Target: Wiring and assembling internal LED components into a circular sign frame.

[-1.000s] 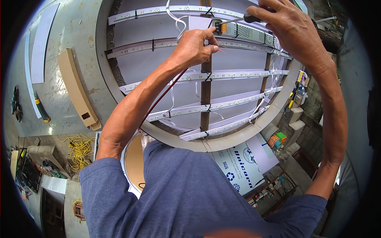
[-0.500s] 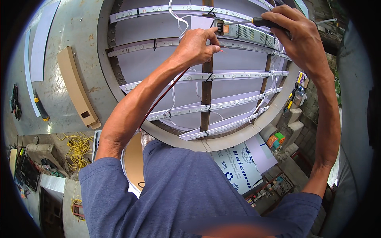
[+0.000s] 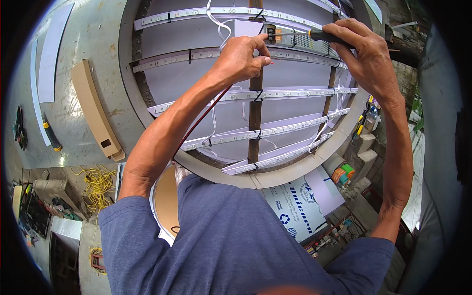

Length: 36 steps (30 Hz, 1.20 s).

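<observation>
My left hand [image 3: 241,58] is closed on a red-and-black wire [image 3: 209,112], its fingertips at the dark terminal block [image 3: 271,32] of a metal power supply [image 3: 306,43]. A short red wire end pokes out beside the thumb. In my right hand [image 3: 366,55] is a screwdriver [image 3: 324,36] with a black and yellow handle. Its shaft lies level across the power supply, the tip by the terminals near my left fingertips; whether it touches a screw I cannot tell. Around them, rows of white LED strips [image 3: 295,92] cross a round metal frame [image 3: 216,173].
On the metal sheet [image 3: 105,29] at left lie a brown cardboard piece [image 3: 93,105], pale strips and a yellow-black cutter [image 3: 51,136]. A yellow cord [image 3: 98,187] is heaped below. Printed panel sheeting [image 3: 290,209] and an orange-green object [image 3: 342,173] are at the lower right.
My right hand and the screwdriver have come slightly left and nearer to me, and the shaft now lies more level toward the terminals. My left hand has barely moved.
</observation>
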Each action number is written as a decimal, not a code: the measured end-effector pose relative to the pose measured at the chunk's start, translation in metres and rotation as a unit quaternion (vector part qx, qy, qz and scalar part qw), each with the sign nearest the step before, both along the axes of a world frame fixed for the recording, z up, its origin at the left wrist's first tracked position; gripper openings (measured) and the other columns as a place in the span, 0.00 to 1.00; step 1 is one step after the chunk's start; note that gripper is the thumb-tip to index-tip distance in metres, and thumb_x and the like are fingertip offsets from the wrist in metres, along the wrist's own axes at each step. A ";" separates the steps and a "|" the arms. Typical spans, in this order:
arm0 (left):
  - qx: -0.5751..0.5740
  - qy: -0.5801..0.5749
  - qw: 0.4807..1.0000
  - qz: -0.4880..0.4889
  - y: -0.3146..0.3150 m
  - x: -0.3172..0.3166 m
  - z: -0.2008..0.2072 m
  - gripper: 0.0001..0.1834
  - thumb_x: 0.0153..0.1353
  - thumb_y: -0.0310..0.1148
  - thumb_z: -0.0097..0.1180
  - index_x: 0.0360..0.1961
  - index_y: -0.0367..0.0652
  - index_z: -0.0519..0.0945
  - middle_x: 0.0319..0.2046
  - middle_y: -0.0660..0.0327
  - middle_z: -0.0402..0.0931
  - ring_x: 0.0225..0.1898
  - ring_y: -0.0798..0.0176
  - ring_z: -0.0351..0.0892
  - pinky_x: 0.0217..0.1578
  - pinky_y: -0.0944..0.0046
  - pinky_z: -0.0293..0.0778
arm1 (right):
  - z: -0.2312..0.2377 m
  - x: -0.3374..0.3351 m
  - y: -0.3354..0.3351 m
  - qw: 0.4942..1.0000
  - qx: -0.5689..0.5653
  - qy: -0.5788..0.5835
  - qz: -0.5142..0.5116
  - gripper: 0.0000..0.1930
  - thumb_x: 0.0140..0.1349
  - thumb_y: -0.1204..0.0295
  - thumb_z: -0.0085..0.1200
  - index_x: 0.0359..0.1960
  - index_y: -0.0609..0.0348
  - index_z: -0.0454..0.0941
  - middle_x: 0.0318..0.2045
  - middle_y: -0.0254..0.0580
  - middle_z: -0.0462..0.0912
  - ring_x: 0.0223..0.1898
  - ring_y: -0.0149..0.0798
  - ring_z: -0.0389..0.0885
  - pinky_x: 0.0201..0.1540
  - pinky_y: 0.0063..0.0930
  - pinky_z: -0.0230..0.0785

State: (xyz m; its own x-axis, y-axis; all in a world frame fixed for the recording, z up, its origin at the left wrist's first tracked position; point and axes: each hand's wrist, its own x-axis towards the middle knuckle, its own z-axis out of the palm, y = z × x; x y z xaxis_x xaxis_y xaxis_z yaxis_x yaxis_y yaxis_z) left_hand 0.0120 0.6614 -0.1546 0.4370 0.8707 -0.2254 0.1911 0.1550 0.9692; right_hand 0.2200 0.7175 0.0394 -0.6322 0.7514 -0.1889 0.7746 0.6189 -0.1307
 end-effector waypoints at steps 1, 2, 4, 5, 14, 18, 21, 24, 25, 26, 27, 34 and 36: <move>-0.002 -0.001 1.000 0.001 0.000 0.000 0.000 0.08 0.60 0.31 0.64 0.36 0.37 0.86 0.66 0.51 0.70 0.22 0.69 0.82 0.27 0.66 0.79 | -0.001 0.001 0.000 1.000 0.000 0.000 0.000 0.14 0.61 0.77 0.61 0.50 0.57 0.84 0.41 0.40 0.83 0.40 0.40 0.85 0.46 0.34 0.78; -0.003 -0.002 1.000 0.002 0.000 0.001 0.000 0.07 0.60 0.30 0.64 0.36 0.37 0.86 0.66 0.51 0.70 0.22 0.69 0.82 0.27 0.66 0.79 | -0.002 0.003 0.000 1.000 0.010 0.005 0.006 0.14 0.61 0.77 0.61 0.50 0.57 0.84 0.41 0.40 0.83 0.39 0.41 0.84 0.46 0.35 0.78; 0.004 0.004 1.000 0.004 -0.001 0.001 -0.002 0.07 0.59 0.30 0.64 0.36 0.37 0.86 0.66 0.51 0.70 0.22 0.69 0.82 0.27 0.66 0.79 | -0.002 0.002 -0.001 1.000 0.019 0.009 0.014 0.14 0.61 0.78 0.61 0.49 0.57 0.84 0.41 0.41 0.83 0.39 0.41 0.84 0.46 0.37 0.77; 0.011 0.010 1.000 0.004 -0.001 0.001 -0.003 0.07 0.59 0.30 0.64 0.35 0.37 0.86 0.66 0.51 0.70 0.22 0.69 0.82 0.27 0.66 0.79 | -0.001 0.000 -0.002 1.000 0.025 -0.011 0.009 0.14 0.61 0.76 0.61 0.49 0.58 0.83 0.41 0.43 0.83 0.38 0.41 0.84 0.44 0.37 0.77; 0.015 0.005 1.000 0.004 -0.001 0.001 -0.001 0.07 0.59 0.30 0.64 0.35 0.37 0.86 0.66 0.49 0.70 0.22 0.69 0.82 0.27 0.67 0.79 | 0.003 0.000 0.005 0.995 -0.012 -0.053 -0.079 0.18 0.69 0.60 0.56 0.44 0.66 0.84 0.28 0.50 0.83 0.26 0.40 0.81 0.32 0.34 0.72; 0.009 0.008 1.000 0.003 -0.001 0.001 -0.001 0.06 0.59 0.29 0.64 0.35 0.37 0.86 0.66 0.50 0.70 0.21 0.69 0.82 0.26 0.67 0.78 | 0.004 -0.009 0.003 0.984 -0.069 -0.046 -0.158 0.21 0.71 0.56 0.53 0.39 0.66 0.86 0.21 0.48 0.82 0.19 0.37 0.77 0.25 0.37 0.70; 0.014 0.004 1.000 0.008 -0.002 0.001 -0.003 0.06 0.59 0.29 0.64 0.35 0.37 0.86 0.65 0.50 0.70 0.21 0.70 0.82 0.26 0.67 0.77 | 0.007 -0.015 0.004 0.978 -0.102 -0.071 -0.170 0.22 0.71 0.55 0.52 0.37 0.65 0.86 0.20 0.49 0.81 0.19 0.37 0.77 0.25 0.37 0.69; 0.023 0.014 1.000 0.005 -0.002 0.002 -0.002 0.06 0.59 0.29 0.64 0.34 0.38 0.86 0.65 0.49 0.70 0.20 0.70 0.81 0.26 0.67 0.77 | 0.007 -0.017 0.006 0.975 -0.088 -0.123 -0.164 0.21 0.71 0.56 0.53 0.35 0.65 0.85 0.18 0.50 0.80 0.19 0.40 0.77 0.28 0.38 0.70; 0.025 0.012 1.000 0.005 -0.002 0.003 -0.004 0.06 0.59 0.29 0.64 0.34 0.38 0.86 0.65 0.49 0.70 0.20 0.70 0.81 0.26 0.67 0.77 | 0.007 -0.017 0.006 0.975 -0.089 -0.123 -0.164 0.21 0.71 0.56 0.53 0.35 0.65 0.85 0.18 0.50 0.80 0.19 0.40 0.77 0.28 0.38 0.70; 0.027 0.010 1.000 0.004 -0.002 0.003 -0.004 0.06 0.59 0.29 0.63 0.34 0.38 0.86 0.65 0.49 0.70 0.20 0.70 0.81 0.26 0.67 0.77 | 0.009 -0.017 0.007 0.976 -0.066 -0.164 -0.124 0.19 0.70 0.56 0.54 0.40 0.63 0.84 0.25 0.47 0.81 0.27 0.40 0.78 0.33 0.35 0.71; 0.026 0.010 1.000 0.003 -0.002 0.003 -0.004 0.06 0.59 0.29 0.63 0.34 0.38 0.86 0.65 0.49 0.70 0.20 0.70 0.81 0.26 0.67 0.77 | 0.010 -0.018 0.008 0.974 -0.042 -0.205 -0.083 0.18 0.69 0.57 0.55 0.46 0.61 0.82 0.33 0.44 0.83 0.35 0.41 0.79 0.39 0.33 0.72; 0.021 0.003 1.000 0.007 -0.002 0.003 -0.005 0.07 0.59 0.30 0.64 0.35 0.39 0.86 0.65 0.48 0.70 0.20 0.70 0.82 0.26 0.67 0.77 | 0.011 -0.027 0.015 0.950 0.048 -0.293 0.096 0.19 0.64 0.62 0.60 0.54 0.56 0.77 0.45 0.41 0.82 0.47 0.48 0.79 0.53 0.37 0.71; 0.018 0.002 1.000 0.007 -0.003 0.003 -0.005 0.07 0.59 0.31 0.64 0.35 0.39 0.86 0.65 0.48 0.70 0.20 0.70 0.82 0.26 0.66 0.78 | 0.013 -0.020 0.014 0.981 0.008 -0.174 0.080 0.20 0.62 0.64 0.61 0.52 0.63 0.79 0.43 0.48 0.84 0.45 0.47 0.82 0.51 0.34 0.74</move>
State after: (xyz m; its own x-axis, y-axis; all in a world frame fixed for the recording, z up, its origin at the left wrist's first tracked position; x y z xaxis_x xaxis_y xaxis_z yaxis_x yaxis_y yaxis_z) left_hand 0.0153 0.6586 -0.1594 0.4245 0.8839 -0.1961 0.1931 0.1233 0.9734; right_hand 0.1999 0.7318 0.0526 -0.6415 0.6524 -0.4036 0.6633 0.7360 0.1354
